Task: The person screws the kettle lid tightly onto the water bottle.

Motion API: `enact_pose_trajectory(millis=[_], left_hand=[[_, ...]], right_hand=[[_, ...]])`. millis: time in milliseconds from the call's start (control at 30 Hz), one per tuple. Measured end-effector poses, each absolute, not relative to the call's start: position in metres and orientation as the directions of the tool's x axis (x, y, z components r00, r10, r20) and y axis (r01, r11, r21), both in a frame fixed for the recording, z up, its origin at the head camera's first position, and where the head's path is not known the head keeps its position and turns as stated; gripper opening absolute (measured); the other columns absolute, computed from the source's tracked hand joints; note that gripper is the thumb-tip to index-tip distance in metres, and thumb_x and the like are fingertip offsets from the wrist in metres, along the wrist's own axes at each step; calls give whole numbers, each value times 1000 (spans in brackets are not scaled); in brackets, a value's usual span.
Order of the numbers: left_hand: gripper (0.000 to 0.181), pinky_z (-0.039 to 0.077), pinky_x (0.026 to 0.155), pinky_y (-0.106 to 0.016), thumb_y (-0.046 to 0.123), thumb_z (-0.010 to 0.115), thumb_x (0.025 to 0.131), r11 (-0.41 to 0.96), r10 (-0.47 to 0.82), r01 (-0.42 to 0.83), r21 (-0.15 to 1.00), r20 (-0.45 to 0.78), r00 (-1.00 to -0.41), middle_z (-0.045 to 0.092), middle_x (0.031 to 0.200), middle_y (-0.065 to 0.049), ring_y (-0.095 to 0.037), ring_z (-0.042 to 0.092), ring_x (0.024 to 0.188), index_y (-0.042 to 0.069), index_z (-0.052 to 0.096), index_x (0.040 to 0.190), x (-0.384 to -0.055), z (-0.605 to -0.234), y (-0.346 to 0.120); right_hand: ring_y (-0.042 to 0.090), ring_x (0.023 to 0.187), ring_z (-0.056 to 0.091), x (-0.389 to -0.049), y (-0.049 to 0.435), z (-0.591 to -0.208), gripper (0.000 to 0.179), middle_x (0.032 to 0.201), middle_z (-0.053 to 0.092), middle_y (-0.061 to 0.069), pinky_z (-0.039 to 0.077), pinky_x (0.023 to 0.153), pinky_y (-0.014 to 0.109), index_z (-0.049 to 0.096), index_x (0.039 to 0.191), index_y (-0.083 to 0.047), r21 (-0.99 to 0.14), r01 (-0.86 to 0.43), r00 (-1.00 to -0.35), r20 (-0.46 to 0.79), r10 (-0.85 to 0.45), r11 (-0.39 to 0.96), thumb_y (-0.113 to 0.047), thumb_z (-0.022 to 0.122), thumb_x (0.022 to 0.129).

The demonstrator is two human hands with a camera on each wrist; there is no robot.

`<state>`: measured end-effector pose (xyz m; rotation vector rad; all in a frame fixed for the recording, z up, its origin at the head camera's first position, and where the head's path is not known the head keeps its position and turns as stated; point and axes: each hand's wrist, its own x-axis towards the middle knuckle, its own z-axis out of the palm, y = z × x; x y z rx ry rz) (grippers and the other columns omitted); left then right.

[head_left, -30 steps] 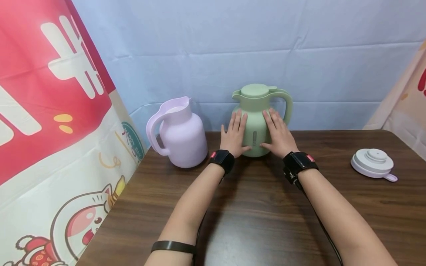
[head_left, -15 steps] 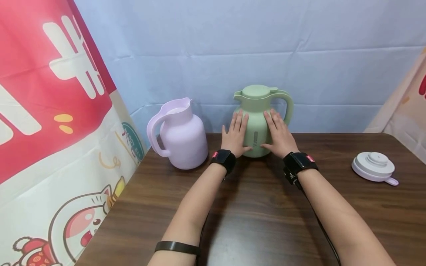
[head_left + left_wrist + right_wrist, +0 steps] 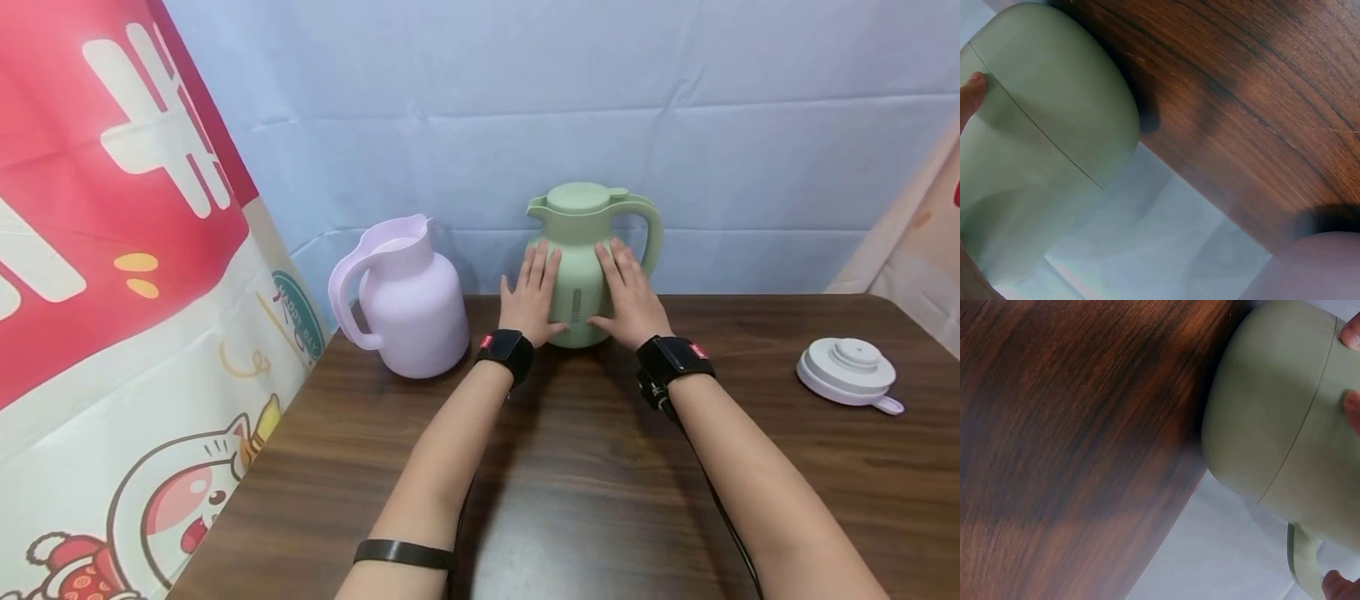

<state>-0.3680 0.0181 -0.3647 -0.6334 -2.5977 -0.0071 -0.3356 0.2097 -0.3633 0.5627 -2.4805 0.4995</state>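
A green vacuum jug (image 3: 579, 271) stands upright near the table's back edge, its lid on, spout to the left and handle to the right. My left hand (image 3: 531, 302) lies along its left side with straight fingers. Against the right side rests my right hand (image 3: 632, 304), fingers likewise extended and the thumb low on the front. Both wrist views show the lower body of the green jug (image 3: 1054, 106), with only a few fingertips (image 3: 1352, 406) in sight. Left of the hands stands a lilac jug (image 3: 416, 312) with its top uncovered and its handle facing left.
A white and lilac jug lid (image 3: 847, 371) lies on the right part of the brown wooden table (image 3: 600, 483). Pale blue cloth (image 3: 480, 150) hangs behind the back edge. Printed fabric (image 3: 90, 350) hangs on the left side.
The green jug has shifted very slightly toward the back edge, with both hands staying on its sides. The lilac jug and the lid keep their places; the head view tilts a little.
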Motion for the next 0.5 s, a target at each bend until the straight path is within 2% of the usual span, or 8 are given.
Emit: enact_pose_trajectory(millis=[300,500], left_hand=[[125,28,103,-59,61,73,71,895,439,429,-121,415,-797,-17,157,-4,-19,-16,142,18,-13,151,-365,-358,17],[125,27,103,-59,56,74,73,890,443,447,-89,398,-804,-20,156,-4,-20,-14,143,18,-16,151,-359,-356,16]], right_hand=[[35,143,3,-336,209,-362,118,158,2,14,16,109,53,4,154,-15,-239,-471,-777,567,-272,849,-11,86,69],[37,142,3,-334,206,-366,117,158,2,15,19,108,55,5,154,-15,-257,-465,-779,575,-252,847,-9,85,69]])
